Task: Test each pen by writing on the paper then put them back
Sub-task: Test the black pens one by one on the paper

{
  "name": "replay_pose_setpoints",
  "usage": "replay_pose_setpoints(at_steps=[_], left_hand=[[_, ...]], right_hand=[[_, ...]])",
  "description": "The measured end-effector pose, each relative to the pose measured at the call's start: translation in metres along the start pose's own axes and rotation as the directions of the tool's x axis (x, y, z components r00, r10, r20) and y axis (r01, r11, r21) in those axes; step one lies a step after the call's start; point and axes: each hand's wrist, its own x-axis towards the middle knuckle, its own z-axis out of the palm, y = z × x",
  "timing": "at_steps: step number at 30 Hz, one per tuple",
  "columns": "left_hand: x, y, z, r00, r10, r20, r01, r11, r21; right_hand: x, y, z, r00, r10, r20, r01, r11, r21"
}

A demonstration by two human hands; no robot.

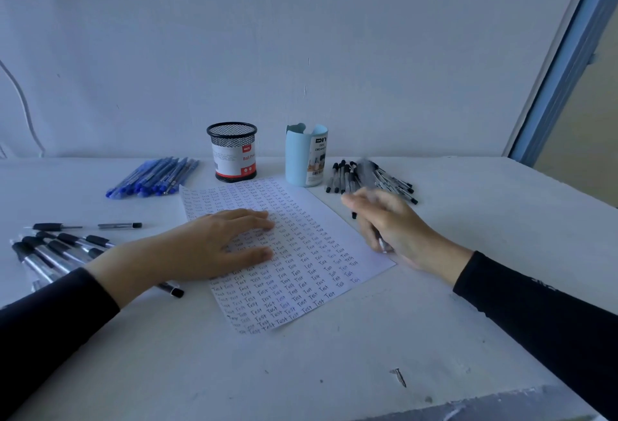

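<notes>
A white paper covered with rows of the word "Test" lies in the middle of the table. My left hand presses flat on its left part, fingers straight. My right hand hovers at the paper's right edge and holds a black-capped pen, which is blurred by motion. Behind that hand, a heap of black-capped pens lies at the back right. More black pens are piled at the left, partly under my left sleeve.
A black mesh pen cup and a light blue desk organiser stand behind the paper by the wall. Blue pens lie in a bunch at the back left. A screw lies near the front edge.
</notes>
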Motion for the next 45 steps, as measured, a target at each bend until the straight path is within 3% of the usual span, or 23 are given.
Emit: replay_pose_setpoints(at_steps=[9,13,21,25,29,33,37,40,45], left_hand=[[-0.001,0.003,-0.003,0.999,-0.024,0.03,0.024,1.0,0.008],[-0.002,0.004,-0.004,0.999,-0.029,0.038,0.028,1.0,0.011],[-0.003,0.005,-0.004,0.998,-0.037,0.05,0.036,0.999,0.02],[-0.003,0.004,-0.004,0.999,-0.026,0.045,0.024,0.999,0.03],[-0.003,0.002,-0.002,1.0,-0.009,0.029,0.008,1.0,0.029],[-0.001,-0.001,-0.001,1.0,0.011,0.011,-0.011,1.0,0.027],[0.0,0.0,-0.001,1.0,0.021,0.004,-0.022,0.999,0.033],[-0.001,0.001,-0.001,1.0,0.031,-0.002,-0.031,0.999,0.029],[-0.006,-0.006,-0.02,0.993,-0.043,-0.108,0.041,0.999,-0.027]], right_hand=[[0.017,-0.023,-0.014,1.0,0.029,0.006,-0.03,0.959,0.281],[0.029,-0.039,-0.026,1.0,-0.006,0.006,0.004,0.958,0.288],[0.063,-0.043,-0.04,0.969,-0.217,-0.114,0.202,0.971,-0.13],[0.078,-0.024,-0.059,0.955,-0.297,-0.016,0.253,0.839,-0.482],[0.087,0.001,-0.066,0.974,-0.213,0.072,0.201,0.68,-0.706],[0.091,0.018,-0.067,0.993,-0.106,0.054,0.109,0.634,-0.765],[0.083,0.01,-0.057,0.976,-0.216,0.002,0.145,0.65,-0.746],[0.066,0.0,-0.03,0.955,-0.278,0.099,0.265,0.662,-0.702],[0.046,-0.002,0.013,0.934,-0.225,0.276,0.356,0.618,-0.701]])
